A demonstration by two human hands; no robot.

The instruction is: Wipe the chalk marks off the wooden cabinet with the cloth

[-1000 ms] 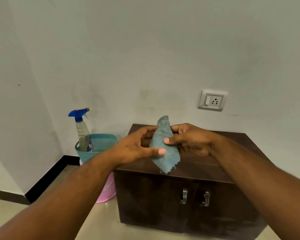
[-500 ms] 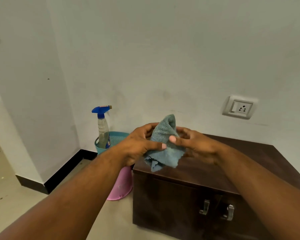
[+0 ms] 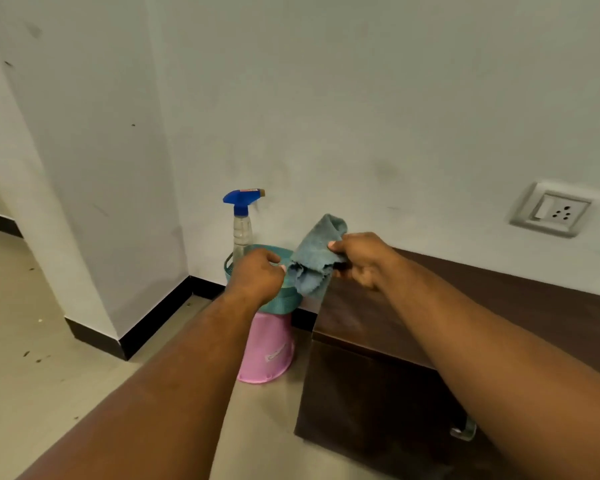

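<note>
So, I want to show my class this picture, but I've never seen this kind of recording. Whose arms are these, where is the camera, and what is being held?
There is no machine here. A person wears a camera on the head, looking forward and down, so the two bare arms reaching in are their own. The right hand pinches a crumpled grey-blue cloth in the air; the left hand is closed at its lower edge. Below and to the right is a dark wooden cabinet; its visible top carries nothing. Beside it on the floor, a teal basket sits on a pink bucket, with a spray bottle standing in it. I can't make out chalk marks.
</note>
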